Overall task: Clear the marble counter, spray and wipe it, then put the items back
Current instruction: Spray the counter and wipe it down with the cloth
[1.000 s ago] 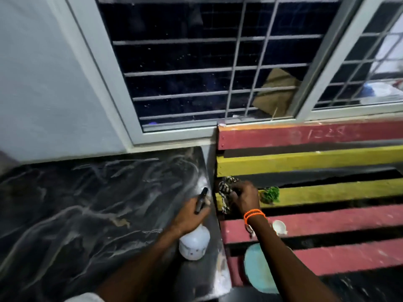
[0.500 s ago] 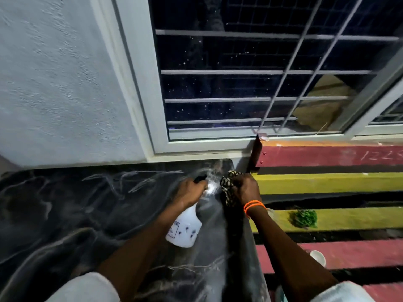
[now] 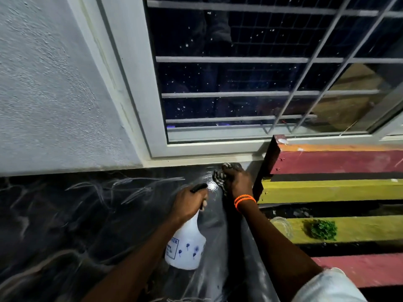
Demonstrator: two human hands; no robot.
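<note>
Holding the white spray bottle in your left hand, you press a striped cloth on the dark tabletop corner with your right hand, just beside it.

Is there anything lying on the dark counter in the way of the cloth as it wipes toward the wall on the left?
Nothing visible. The right hand presses the cloth on the marble counter near the window corner. Only the spray bottle, held by the left hand, hangs above it, nearer the person.
</note>
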